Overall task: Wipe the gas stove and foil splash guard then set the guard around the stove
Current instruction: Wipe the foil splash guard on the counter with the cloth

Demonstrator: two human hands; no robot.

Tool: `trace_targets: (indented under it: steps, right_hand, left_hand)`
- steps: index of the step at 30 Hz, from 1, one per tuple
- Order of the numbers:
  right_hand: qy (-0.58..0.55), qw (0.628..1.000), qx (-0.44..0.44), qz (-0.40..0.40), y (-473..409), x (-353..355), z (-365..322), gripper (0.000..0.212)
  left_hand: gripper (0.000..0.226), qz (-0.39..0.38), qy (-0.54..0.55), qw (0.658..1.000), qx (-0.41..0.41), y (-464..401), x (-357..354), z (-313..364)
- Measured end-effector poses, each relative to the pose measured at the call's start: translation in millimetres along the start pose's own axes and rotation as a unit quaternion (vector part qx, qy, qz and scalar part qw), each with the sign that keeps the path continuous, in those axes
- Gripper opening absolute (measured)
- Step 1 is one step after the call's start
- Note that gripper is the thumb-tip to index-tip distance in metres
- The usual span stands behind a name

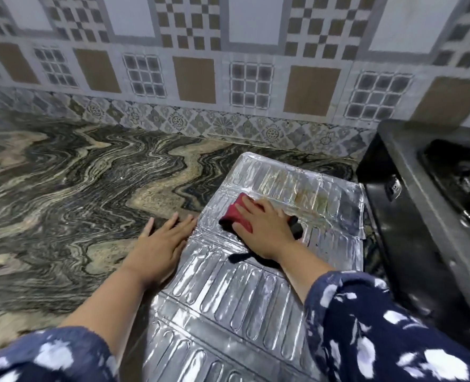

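The foil splash guard (228, 293) lies flat on the marbled counter, its embossed silver panels running from the near edge toward the wall. My right hand (261, 227) presses a red and black cloth (235, 215) onto the guard's middle panel. My left hand (161, 241) rests flat with fingers spread on the counter, touching the guard's left edge. The black gas stove (410, 216) stands at the right, just beside the guard, with part of a burner pan showing.
The dark swirled stone counter (71, 188) stretches to the left and back. A patterned tiled wall (195, 78) rises behind it. The stove's left side sits close against the guard's right edge.
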State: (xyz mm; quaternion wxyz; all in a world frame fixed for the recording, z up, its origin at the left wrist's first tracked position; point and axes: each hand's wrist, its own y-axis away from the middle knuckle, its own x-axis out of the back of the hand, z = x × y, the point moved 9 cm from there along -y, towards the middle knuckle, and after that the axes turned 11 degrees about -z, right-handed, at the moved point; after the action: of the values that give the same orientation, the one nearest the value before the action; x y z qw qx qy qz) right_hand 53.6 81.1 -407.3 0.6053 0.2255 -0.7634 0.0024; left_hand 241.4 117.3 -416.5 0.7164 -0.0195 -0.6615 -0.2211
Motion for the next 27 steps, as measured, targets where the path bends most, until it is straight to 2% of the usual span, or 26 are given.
trace_targets:
  steps: [5, 7, 11, 16, 19, 27]
  right_hand:
    - [0.025, 1.0, 0.004, -0.011, 10, -18, -19, 0.066]
    - [0.038, 0.999, 0.011, -0.013, 11, -16, -20, 0.067]
    - [0.047, 0.999, 0.027, 0.0, 9, -9, -17, 0.062]
    - [0.053, 0.997, 0.051, 0.003, 9, -19, -21, 0.052]
    - [0.052, 0.997, 0.06, -0.011, 2, -19, -17, 0.054]
    - [0.041, 0.998, -0.04, -0.003, -53, 12, 45, 0.074]
  left_hand:
    - [0.077, -0.009, -0.03, 0.999, 0.014, 19, 4, -5]
    - [0.076, 0.017, -0.005, 1.0, 0.022, 13, 12, 2]
    - [0.051, 0.031, 0.054, 0.998, 0.029, -19, 21, 15]
    - [0.05, 0.024, 0.115, 0.993, 0.03, -56, 24, 17]
    - [0.049, 0.023, 0.12, 0.992, 0.023, -66, 19, 12]
    - [0.049, 0.07, 0.103, 0.992, 0.023, -68, 17, 5]
